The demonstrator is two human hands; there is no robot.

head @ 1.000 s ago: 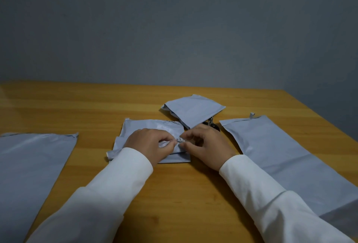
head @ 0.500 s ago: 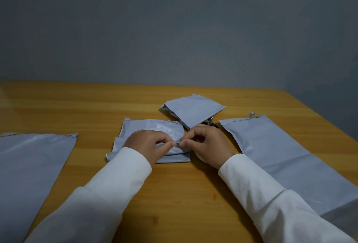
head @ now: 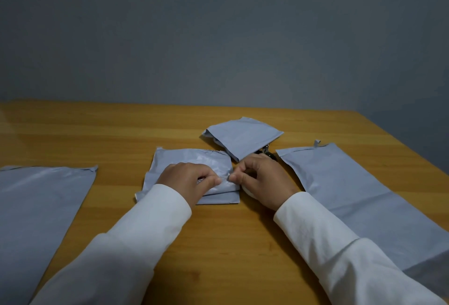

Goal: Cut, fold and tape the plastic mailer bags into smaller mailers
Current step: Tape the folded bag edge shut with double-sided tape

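A small folded grey mailer lies on the wooden table in front of me. My left hand rests on its near part, thumb and fingers pinching something small at the mailer's right edge, possibly a strip of tape. My right hand pinches the same spot from the right, fingers curled. What lies between the fingertips is too small to name. A second small folded mailer lies just behind, partly covering scissors.
A large flat grey mailer bag stretches along the right side of the table, reaching the near right edge. Another large grey bag covers the left side. A grey wall stands behind the table's far edge.
Both hands stay pinched together at the mailer's right edge. They have shifted only slightly, with the fingertips drawn a little closer together.
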